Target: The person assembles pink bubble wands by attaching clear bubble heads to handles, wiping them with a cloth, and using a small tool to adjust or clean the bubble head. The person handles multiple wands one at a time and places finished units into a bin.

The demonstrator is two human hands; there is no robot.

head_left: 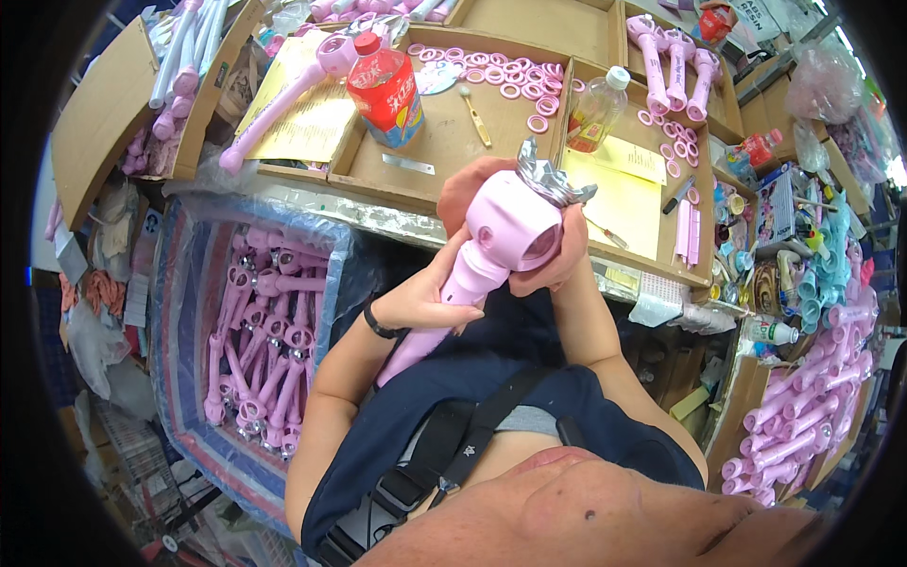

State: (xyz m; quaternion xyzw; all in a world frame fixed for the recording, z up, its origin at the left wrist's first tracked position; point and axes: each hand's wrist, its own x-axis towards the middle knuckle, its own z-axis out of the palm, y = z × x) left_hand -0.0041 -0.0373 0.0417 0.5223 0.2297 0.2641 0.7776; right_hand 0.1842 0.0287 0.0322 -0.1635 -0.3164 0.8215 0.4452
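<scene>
A large pink toy wand (505, 222) with a hollow, round-windowed head is held tilted in front of my chest, its handle running down toward my left forearm. My left hand (427, 295) is closed around the handle just below the head. Closed about the head is my right hand (570, 248), its fingers partly hidden behind the wand. A shiny silver crown-shaped piece (557, 184) sits at the top of the head; whether it is fixed there, I cannot tell.
Cardboard trays (373, 175) on the bench hold pink rings (510, 76), a small brush (475, 118) and a red-labelled bottle (385, 94). A clear bottle (600, 109) stands right of them. A lined bin of pink wands (274, 331) is at left; pink handles (798, 416) are piled at right.
</scene>
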